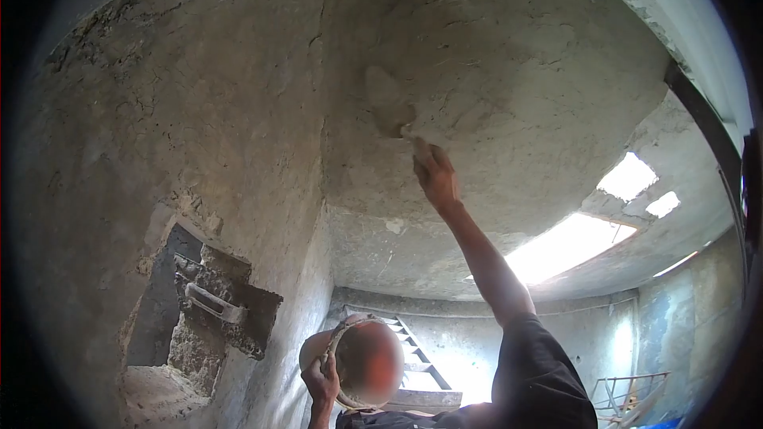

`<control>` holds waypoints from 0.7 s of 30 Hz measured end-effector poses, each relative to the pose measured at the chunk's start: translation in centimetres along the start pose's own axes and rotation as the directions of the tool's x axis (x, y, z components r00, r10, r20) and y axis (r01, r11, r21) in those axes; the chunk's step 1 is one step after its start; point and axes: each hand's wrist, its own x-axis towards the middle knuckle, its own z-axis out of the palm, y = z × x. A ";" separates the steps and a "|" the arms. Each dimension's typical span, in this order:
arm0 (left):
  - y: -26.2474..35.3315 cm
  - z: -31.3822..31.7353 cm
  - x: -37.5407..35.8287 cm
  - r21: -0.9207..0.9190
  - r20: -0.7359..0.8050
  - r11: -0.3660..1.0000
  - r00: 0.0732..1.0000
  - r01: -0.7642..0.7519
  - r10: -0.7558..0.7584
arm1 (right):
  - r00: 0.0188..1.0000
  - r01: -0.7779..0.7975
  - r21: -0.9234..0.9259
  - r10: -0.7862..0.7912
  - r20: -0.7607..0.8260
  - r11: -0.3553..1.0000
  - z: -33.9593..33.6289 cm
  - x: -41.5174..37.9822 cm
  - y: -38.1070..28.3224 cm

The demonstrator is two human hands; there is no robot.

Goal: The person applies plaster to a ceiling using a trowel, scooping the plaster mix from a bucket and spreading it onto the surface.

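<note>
My right hand [437, 176] is raised at the end of my outstretched arm, its fingers closed round the handle of a trowel [388, 103]. The trowel's blurred blade lies against or close to the grey plastered surface [493, 71]; which of the two I cannot tell. Low in the view, my left hand [320, 380] grips the side of a round bucket [318, 346] with a crusted rim. The inside of the bucket is blurred and reddish, so its contents cannot be made out.
A mortar-caked float [226, 307] with a handle sits at a rough wall opening [151, 338] on the left. Behind the bucket stands a ladder [425, 369]. Bright openings [568, 248] show at the right, beside a dark beam [703, 123]. A metal frame [628, 389] stands lower right.
</note>
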 end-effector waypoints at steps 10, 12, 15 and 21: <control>0.8 -0.6 0.2 -0.017 0.004 1.000 1.000 0.002 -0.001 | 0.867 -0.215 0.103 0.239 -0.437 0.971 -1.4 2.0 3.0; 0.4 -0.3 0.3 -0.016 0.000 1.000 1.000 0.000 0.000 | 0.927 -0.218 0.236 0.277 -0.254 0.947 0.6 1.5 2.0; 0.1 -0.2 0.2 -0.005 0.000 1.000 1.000 -0.001 0.001 | 0.974 0.104 0.066 -0.088 -0.210 0.992 3.5 0.0 1.9; -1.0 -0.3 -0.1 0.004 -0.051 1.000 0.999 -0.001 0.001 | 0.995 0.050 0.183 -0.034 -0.090 0.982 0.0 0.0 -1.1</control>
